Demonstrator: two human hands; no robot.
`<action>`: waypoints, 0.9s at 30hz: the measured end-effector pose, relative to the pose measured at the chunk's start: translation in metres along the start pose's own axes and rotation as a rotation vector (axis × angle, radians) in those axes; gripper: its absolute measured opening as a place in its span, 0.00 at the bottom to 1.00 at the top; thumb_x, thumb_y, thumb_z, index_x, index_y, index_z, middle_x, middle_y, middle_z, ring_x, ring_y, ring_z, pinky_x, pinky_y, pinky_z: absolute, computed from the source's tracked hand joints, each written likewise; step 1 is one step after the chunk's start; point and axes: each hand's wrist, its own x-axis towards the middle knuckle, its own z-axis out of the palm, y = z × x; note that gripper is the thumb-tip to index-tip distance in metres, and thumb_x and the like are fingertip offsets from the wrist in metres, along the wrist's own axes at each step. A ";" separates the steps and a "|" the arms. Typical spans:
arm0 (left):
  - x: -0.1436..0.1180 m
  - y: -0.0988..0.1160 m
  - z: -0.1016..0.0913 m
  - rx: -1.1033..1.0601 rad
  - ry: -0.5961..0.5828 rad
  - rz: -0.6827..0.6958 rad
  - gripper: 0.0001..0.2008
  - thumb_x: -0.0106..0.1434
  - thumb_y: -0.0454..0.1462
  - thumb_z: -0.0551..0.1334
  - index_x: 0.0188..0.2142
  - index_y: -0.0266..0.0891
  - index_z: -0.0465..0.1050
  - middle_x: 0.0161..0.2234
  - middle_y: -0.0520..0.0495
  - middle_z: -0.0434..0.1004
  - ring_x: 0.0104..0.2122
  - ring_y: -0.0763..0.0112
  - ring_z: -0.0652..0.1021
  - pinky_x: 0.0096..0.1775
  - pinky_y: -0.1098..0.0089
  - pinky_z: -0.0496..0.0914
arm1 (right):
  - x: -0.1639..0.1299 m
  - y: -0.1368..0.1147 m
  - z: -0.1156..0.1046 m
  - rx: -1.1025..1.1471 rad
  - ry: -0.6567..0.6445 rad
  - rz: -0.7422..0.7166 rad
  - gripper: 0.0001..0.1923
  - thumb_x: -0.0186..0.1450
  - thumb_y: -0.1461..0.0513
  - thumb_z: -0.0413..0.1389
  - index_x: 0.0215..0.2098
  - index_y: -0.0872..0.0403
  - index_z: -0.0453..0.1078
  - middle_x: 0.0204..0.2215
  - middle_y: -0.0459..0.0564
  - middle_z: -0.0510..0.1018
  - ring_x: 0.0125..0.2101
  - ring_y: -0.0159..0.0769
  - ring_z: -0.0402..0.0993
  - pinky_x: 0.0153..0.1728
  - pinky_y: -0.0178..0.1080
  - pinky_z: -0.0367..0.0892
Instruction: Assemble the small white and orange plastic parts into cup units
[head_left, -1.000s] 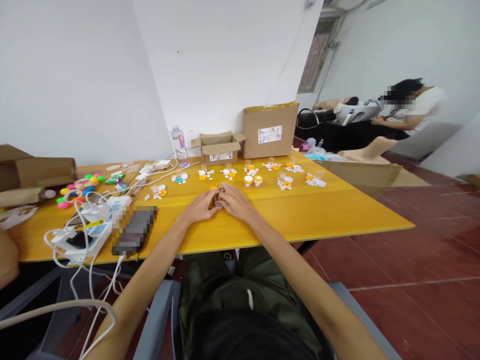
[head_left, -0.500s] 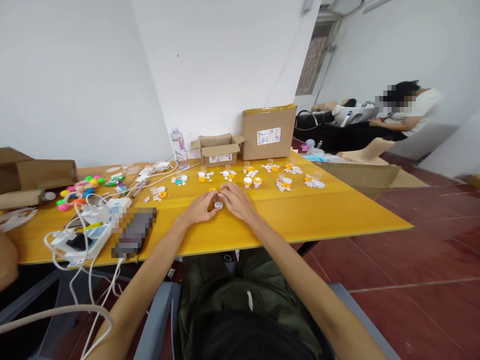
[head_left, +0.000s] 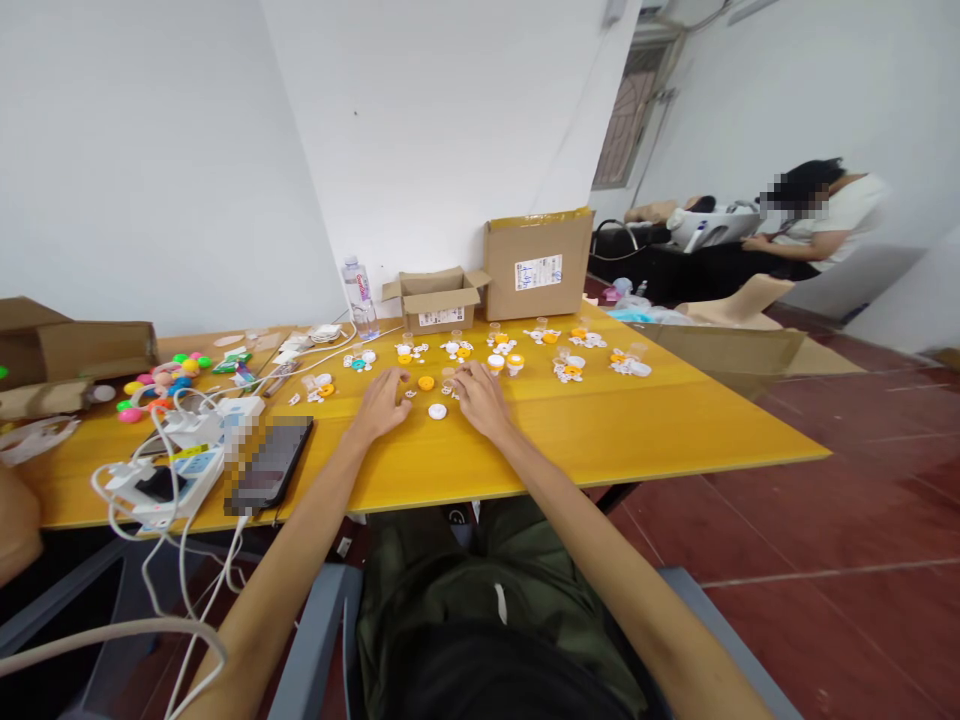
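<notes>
A white round disc (head_left: 437, 411) lies flat on the table between my two hands, with an orange cap (head_left: 426, 382) just behind it. My left hand (head_left: 382, 404) rests left of them, thumb and fingers curved but apart, nothing visible in it. Close to its fingertips is a small white piece (head_left: 410, 394). On the other side, my right hand (head_left: 481, 400) has its fingers spread beside a small clear cup (head_left: 448, 374) and some small white pieces; whether the fingertips touch the cup, I cannot make out.
Behind my hands stand two lidded jars (head_left: 496, 364) and several groups of caps, cups and white pieces. An open carton (head_left: 437, 300), a larger closed box (head_left: 536, 265) and a water bottle (head_left: 360, 298) are at the back. Left are a phone (head_left: 274, 465), power strip (head_left: 196, 470) and cables.
My hands were together around the white disc and have moved apart. The disc now lies untouched, and the orange cap and small pieces behind it are uncovered.
</notes>
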 end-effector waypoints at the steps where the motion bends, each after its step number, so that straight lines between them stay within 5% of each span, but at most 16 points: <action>1: 0.000 -0.001 0.001 0.011 -0.017 0.006 0.15 0.55 0.31 0.57 0.43 0.43 0.68 0.43 0.43 0.75 0.48 0.54 0.75 0.52 0.54 0.70 | 0.000 0.001 0.001 0.005 0.004 0.000 0.11 0.70 0.62 0.49 0.39 0.48 0.75 0.39 0.54 0.73 0.41 0.46 0.69 0.44 0.48 0.67; 7: 0.000 -0.003 0.007 0.072 -0.067 0.052 0.10 0.57 0.30 0.57 0.37 0.43 0.70 0.38 0.44 0.76 0.43 0.56 0.76 0.48 0.56 0.72 | 0.000 0.002 0.002 0.005 0.003 0.013 0.10 0.69 0.63 0.51 0.36 0.49 0.75 0.38 0.53 0.73 0.40 0.46 0.69 0.44 0.48 0.68; 15: 0.002 -0.004 0.007 0.178 -0.051 -0.065 0.11 0.60 0.28 0.54 0.36 0.42 0.71 0.37 0.43 0.76 0.44 0.57 0.76 0.48 0.59 0.71 | -0.001 -0.002 0.001 -0.052 -0.047 0.113 0.10 0.67 0.65 0.53 0.34 0.50 0.76 0.37 0.53 0.74 0.42 0.45 0.69 0.48 0.47 0.66; 23: 0.001 -0.006 0.010 0.156 0.008 0.004 0.16 0.60 0.28 0.55 0.45 0.42 0.72 0.45 0.42 0.76 0.49 0.56 0.75 0.52 0.58 0.70 | -0.001 -0.005 -0.001 -0.074 -0.108 0.145 0.09 0.66 0.66 0.55 0.36 0.50 0.77 0.38 0.54 0.75 0.43 0.45 0.69 0.49 0.47 0.65; 27: 0.001 -0.005 0.011 0.134 -0.055 0.069 0.20 0.64 0.32 0.55 0.54 0.42 0.69 0.53 0.41 0.74 0.55 0.55 0.72 0.55 0.57 0.68 | -0.001 -0.007 -0.002 -0.093 -0.142 0.144 0.07 0.65 0.65 0.56 0.37 0.50 0.77 0.38 0.54 0.75 0.44 0.45 0.69 0.49 0.47 0.65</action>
